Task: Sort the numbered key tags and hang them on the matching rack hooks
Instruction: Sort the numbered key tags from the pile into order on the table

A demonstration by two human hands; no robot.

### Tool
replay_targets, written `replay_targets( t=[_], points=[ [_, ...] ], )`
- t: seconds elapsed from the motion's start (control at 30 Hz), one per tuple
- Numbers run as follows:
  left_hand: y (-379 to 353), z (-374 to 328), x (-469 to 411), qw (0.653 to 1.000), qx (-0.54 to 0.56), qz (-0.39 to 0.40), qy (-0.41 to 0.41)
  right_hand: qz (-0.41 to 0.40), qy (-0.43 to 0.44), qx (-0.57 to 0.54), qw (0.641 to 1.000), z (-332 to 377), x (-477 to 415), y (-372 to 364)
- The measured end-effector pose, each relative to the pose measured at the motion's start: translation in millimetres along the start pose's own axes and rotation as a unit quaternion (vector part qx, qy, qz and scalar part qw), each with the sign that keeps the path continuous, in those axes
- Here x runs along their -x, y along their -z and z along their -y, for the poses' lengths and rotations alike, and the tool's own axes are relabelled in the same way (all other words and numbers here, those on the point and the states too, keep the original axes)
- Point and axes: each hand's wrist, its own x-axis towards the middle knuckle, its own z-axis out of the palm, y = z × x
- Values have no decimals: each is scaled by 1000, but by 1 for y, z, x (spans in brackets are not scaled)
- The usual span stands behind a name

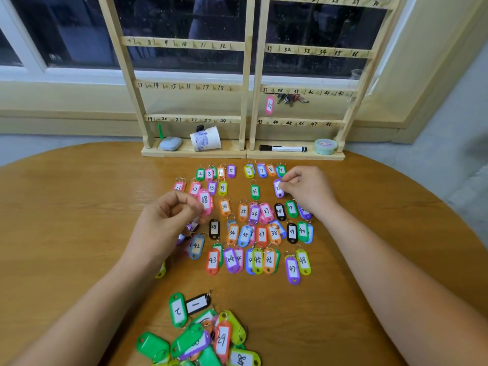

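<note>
The sorted rows of key tags (261,233) cover the round wooden table (79,207) between the two hands, and an unsorted pile (206,336) lies nearer the front edge. The left hand (169,220) pinches pink tag 18 (204,200) in curled fingers. The right hand (303,188) pinches a purple tag (278,188) (its number is hidden). Behind them, the wooden rack (246,75) stands before a dark window (184,22), with pink tag 37 (269,104) hanging on it.

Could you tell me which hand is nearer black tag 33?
Left. The left hand is just left of black tag 33; the right hand is farther off, upper right.
</note>
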Motion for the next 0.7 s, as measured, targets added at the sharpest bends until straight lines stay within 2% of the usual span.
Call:
replay_targets(
  t=[0.2,0.37,0.5,0.7],
  points=[
    [0,2,-1,1000,-2,-9,-28,15,-7,34,999,5,2,-3],
    [2,3,-2,999,-13,-13,-27,6,4,-26,1000,6,19,6],
    [1,4,-1,999,-17,-13,-30,30,16,13,999,-2,40,5],
    [0,4,-1,999,-25,-10,-21,20,30,64,997,1,52,5]
  ],
)
